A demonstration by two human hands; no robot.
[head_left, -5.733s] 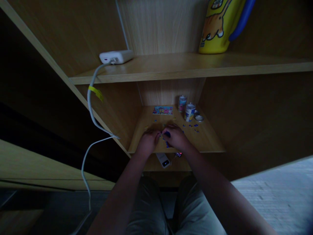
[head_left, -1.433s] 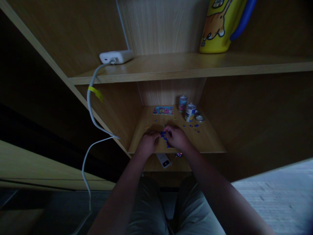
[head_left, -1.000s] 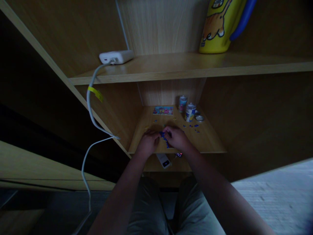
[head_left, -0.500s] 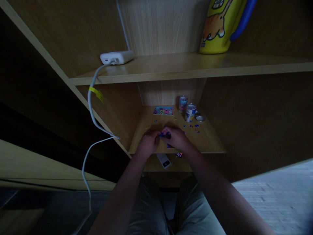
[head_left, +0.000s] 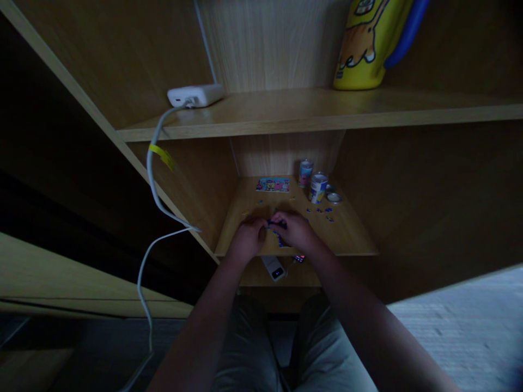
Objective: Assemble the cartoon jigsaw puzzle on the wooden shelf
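Observation:
My left hand [head_left: 248, 235] and my right hand [head_left: 296, 230] meet over the lower shelf, fingers closed in pinches. Between their fingertips is a small dark blue jigsaw piece [head_left: 270, 223]; its outline is mostly hidden. Under my right hand lies a blue patch of joined jigsaw pieces [head_left: 281, 242], partly covered by the palm. Several loose blue jigsaw pieces [head_left: 328, 210] are scattered right of my right hand. A few small yellowish pieces [head_left: 245, 212] lie beyond my left hand. Farther back rests a colourful picture card [head_left: 273, 185].
Two small printed cans [head_left: 318, 189] stand at the back right, with round metal lids [head_left: 334, 198] beside them. Above, the upper shelf [head_left: 278, 114] holds a white charger [head_left: 196, 96] with a hanging cable [head_left: 151, 179] and a yellow mug [head_left: 363, 54]. A white power bank [head_left: 273, 268] lies below.
My fingers have shifted slightly around the blue piece, and more of the blue patch shows beneath my right hand. The surroundings look the same.

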